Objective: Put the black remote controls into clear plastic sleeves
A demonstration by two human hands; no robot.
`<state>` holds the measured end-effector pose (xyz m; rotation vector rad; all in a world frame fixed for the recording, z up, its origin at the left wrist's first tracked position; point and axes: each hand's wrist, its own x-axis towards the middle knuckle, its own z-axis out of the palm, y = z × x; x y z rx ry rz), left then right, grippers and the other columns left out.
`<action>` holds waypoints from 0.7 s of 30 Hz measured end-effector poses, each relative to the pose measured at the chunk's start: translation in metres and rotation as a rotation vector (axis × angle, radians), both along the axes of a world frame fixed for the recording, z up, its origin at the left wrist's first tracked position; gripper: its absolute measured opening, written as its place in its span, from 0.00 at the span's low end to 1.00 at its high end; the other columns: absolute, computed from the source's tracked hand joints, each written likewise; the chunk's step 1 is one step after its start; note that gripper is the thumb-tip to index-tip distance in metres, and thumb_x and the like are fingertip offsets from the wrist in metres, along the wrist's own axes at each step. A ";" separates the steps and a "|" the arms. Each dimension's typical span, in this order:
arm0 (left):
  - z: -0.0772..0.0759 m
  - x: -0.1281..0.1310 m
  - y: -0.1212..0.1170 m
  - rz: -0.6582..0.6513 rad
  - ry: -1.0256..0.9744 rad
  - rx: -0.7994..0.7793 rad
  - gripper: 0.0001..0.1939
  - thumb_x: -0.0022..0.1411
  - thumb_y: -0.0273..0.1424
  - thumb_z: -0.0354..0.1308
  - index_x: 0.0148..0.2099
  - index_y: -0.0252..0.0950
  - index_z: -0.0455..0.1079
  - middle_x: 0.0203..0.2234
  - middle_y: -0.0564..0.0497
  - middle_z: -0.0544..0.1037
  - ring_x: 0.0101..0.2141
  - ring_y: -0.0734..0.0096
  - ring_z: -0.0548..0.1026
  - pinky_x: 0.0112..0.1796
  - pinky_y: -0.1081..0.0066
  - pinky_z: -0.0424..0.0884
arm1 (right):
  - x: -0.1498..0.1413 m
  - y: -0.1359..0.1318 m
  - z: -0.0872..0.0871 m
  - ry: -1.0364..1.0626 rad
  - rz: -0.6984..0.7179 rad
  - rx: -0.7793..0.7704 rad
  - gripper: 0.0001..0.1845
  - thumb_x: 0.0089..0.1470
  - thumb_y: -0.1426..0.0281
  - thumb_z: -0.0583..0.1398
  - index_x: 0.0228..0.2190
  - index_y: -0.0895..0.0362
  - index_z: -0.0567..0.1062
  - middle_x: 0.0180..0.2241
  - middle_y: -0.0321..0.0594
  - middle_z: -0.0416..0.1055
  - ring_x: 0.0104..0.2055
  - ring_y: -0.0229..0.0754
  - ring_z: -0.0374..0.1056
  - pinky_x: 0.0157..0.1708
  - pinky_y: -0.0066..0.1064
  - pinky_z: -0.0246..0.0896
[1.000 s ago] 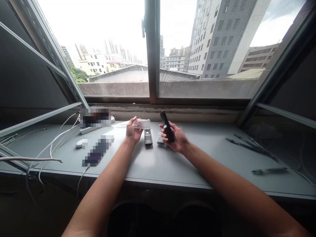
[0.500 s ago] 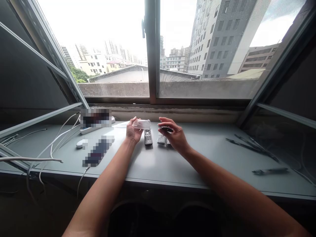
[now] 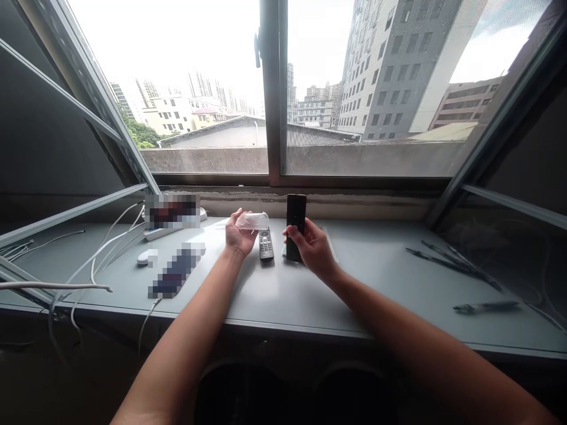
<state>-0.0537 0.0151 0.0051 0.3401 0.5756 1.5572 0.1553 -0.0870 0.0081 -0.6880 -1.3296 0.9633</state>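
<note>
Between the fingers and thumb of my left hand (image 3: 239,235) is a clear plastic case (image 3: 253,221), held just above the desk. A black remote control (image 3: 266,245) with several buttons lies below it, its far end partly behind the case. My right hand (image 3: 316,245) grips a black smartphone (image 3: 296,212), held nearly upright with a plain dark face toward me and the thumb across it. Behind that hand, a clear plastic bag (image 3: 332,245) lies mostly hidden on the desk.
On the left of the grey desk (image 3: 292,301) are a blurred-out phone-like device (image 3: 175,274), a white mouse-shaped object (image 3: 144,258), a white power strip (image 3: 201,214) and loose cables (image 3: 100,254). Pens (image 3: 485,307) and dark thin tools (image 3: 456,265) lie at right. The window stands behind.
My right hand has turned the smartphone from a slant, through an end-on view, to nearly upright with its broad face toward me. My left hand keeps the plastic case almost in place, tilting it slightly.
</note>
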 end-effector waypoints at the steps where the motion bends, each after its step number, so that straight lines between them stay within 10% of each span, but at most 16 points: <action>1: 0.000 0.000 0.000 0.000 -0.012 -0.001 0.08 0.63 0.31 0.69 0.43 0.38 0.74 0.35 0.49 0.83 0.35 0.61 0.84 0.38 0.64 0.81 | 0.000 0.001 0.000 0.022 0.065 -0.064 0.15 0.65 0.53 0.68 0.40 0.52 0.77 0.36 0.40 0.77 0.32 0.42 0.73 0.32 0.34 0.72; 8: 0.001 -0.002 0.000 -0.014 -0.064 -0.005 0.06 0.65 0.31 0.67 0.42 0.38 0.74 0.34 0.49 0.83 0.34 0.63 0.84 0.37 0.66 0.80 | -0.001 0.004 -0.007 -0.016 0.357 -0.289 0.19 0.64 0.51 0.67 0.40 0.53 0.71 0.34 0.39 0.80 0.23 0.38 0.70 0.20 0.29 0.66; 21: 0.000 -0.002 -0.003 -0.125 -0.043 0.032 0.08 0.67 0.34 0.67 0.44 0.37 0.75 0.39 0.45 0.85 0.33 0.63 0.83 0.32 0.67 0.78 | 0.000 0.007 -0.006 0.149 0.459 -0.445 0.17 0.71 0.54 0.58 0.40 0.55 0.74 0.31 0.42 0.79 0.25 0.41 0.71 0.25 0.31 0.68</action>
